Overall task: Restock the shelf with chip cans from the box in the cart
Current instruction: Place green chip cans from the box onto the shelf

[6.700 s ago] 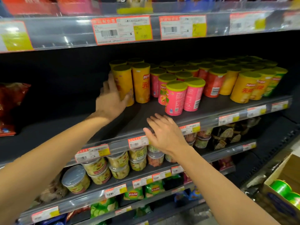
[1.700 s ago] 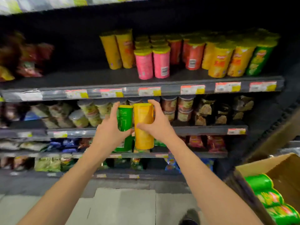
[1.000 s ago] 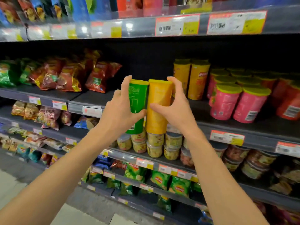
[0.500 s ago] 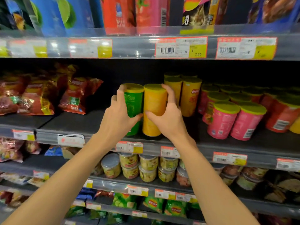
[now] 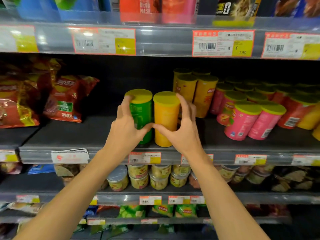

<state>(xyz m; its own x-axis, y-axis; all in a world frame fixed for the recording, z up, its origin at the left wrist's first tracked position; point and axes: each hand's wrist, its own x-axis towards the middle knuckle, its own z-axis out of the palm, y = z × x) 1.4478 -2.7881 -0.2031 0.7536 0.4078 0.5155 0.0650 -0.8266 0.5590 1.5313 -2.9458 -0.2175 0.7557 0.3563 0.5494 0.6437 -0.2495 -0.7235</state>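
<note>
A green chip can (image 5: 141, 110) and a yellow chip can (image 5: 166, 115) stand upright side by side near the front edge of the dark shelf (image 5: 69, 134), both with yellow lids. My left hand (image 5: 124, 132) curls round the green can from the left. My right hand (image 5: 183, 134) curls round the yellow can from the right. My two thumbs nearly meet in front of the cans. The box and the cart are out of view.
Just behind and to the right stand more yellow cans (image 5: 204, 94) and pink cans (image 5: 247, 122). Red chip bags (image 5: 65, 99) lie at the left, with bare shelf between them and my hands. The upper shelf's price rail (image 5: 164, 42) hangs overhead. Small tubs (image 5: 138, 175) fill the shelf below.
Both hands carried the two cans up from waist height and forward onto the shelf. The cans now stand on the shelf board, a little deeper than half a second ago.
</note>
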